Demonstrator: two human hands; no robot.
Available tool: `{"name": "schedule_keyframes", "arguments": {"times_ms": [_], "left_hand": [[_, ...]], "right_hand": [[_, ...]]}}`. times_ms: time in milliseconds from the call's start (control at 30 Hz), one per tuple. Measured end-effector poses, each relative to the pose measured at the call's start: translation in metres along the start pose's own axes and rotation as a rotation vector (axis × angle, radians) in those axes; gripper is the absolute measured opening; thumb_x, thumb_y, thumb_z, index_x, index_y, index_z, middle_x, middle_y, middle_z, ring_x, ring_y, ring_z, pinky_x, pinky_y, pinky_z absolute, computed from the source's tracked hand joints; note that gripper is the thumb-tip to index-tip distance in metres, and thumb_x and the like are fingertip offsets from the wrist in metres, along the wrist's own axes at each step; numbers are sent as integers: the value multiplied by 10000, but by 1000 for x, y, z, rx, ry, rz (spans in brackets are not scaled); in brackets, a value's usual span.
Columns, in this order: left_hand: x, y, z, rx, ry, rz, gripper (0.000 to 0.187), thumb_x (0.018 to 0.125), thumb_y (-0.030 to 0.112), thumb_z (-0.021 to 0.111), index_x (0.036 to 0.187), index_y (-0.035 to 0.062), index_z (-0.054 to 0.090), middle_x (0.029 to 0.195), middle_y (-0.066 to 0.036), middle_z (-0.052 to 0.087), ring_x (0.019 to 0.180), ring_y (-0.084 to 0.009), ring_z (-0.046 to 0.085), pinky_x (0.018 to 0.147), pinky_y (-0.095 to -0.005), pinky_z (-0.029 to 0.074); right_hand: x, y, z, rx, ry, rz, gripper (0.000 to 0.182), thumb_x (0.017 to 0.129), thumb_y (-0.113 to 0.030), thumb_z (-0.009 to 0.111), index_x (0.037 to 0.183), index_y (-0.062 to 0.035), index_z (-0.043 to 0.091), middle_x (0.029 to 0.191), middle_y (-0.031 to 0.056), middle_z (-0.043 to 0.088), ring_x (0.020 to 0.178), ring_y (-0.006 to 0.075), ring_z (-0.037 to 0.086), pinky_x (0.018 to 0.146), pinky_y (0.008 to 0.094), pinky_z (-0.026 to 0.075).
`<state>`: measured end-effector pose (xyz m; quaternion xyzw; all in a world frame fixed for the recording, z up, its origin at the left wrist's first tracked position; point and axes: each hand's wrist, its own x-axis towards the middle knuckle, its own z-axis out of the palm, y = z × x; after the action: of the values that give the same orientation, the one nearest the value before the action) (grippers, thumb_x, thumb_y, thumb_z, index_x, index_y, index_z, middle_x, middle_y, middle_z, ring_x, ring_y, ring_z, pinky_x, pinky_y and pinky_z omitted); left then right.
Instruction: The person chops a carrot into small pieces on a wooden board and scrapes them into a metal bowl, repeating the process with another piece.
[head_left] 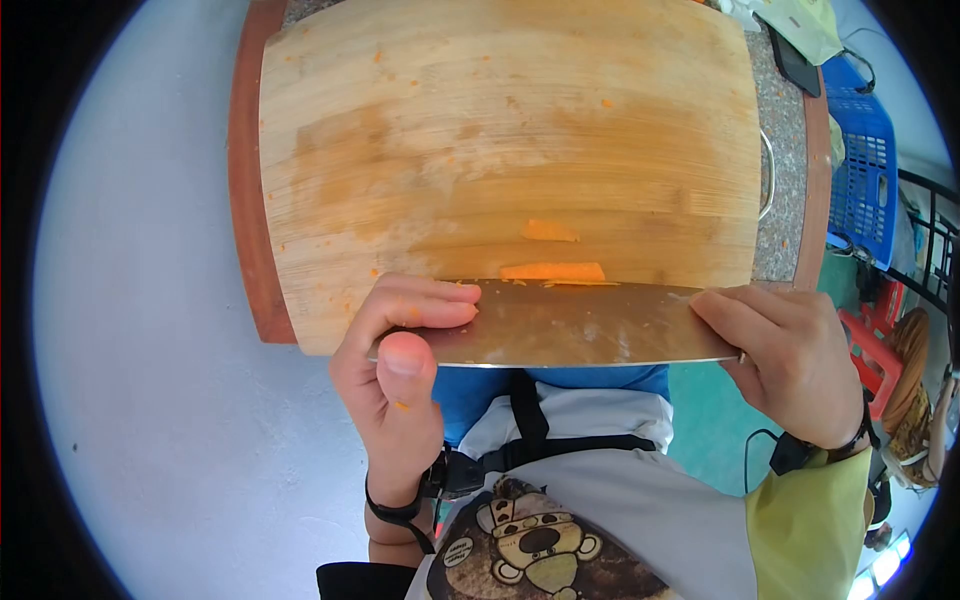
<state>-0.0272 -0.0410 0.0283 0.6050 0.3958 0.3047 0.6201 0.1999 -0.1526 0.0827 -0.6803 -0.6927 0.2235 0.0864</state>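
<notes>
A wide metal blade lies level across the near edge of the wooden cutting board. My left hand grips its left end, with the thumb bent near the lower edge and the fingers on top. At the right end, my right hand pinches the metal between thumb and fingers. An orange strip lies along the blade's far edge, and a smaller orange piece rests on the board just beyond it. Tiny orange bits are scattered over the board, and a few stick to my left hand.
A dark phone and a pale green bag lie at the back right of the speckled tabletop. Beyond the table's right side are a blue plastic basket, a red stool and part of another person.
</notes>
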Motion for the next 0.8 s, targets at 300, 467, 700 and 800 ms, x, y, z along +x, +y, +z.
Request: {"name": "schedule_keyframes", "arguments": {"times_ms": [300, 467, 700, 800], "left_hand": [[2, 0, -1, -50, 10, -47, 505, 897, 432, 491, 836, -62, 581, 906, -159, 591, 870, -209, 590, 722, -281, 510], [3, -6, -5, -46, -19, 3, 499, 909, 426, 475, 838, -57, 578, 913, -157, 593, 858, -204, 584, 729, -285, 495], [2, -12, -7, -11, 2, 29, 510, 930, 431, 436, 846, -54, 573, 925, -152, 599, 848, -190, 575, 722, -272, 483], [2, -18, -8, -19, -19, 64, 512, 931, 432, 433, 850, -53, 574, 926, -155, 601, 852, -192, 578, 719, -270, 483]], "right_hand": [[4, -1, 0, -23, -40, 13, 200, 611, -33, 600, 798, -59, 536, 631, 59, 506, 487, 254, 520, 445, 353, 401], [4, -2, -3, -5, -46, -10, 170, 621, -44, 599, 764, -66, 509, 626, 58, 483, 493, 247, 524, 433, 347, 397], [4, -4, 1, -43, -39, -12, 142, 650, -46, 590, 745, -72, 487, 640, 57, 476, 502, 243, 536, 423, 343, 405], [1, -4, 6, -30, -52, -15, 123, 669, -45, 581, 748, -59, 487, 641, 60, 481, 507, 250, 541, 427, 356, 413]]}}
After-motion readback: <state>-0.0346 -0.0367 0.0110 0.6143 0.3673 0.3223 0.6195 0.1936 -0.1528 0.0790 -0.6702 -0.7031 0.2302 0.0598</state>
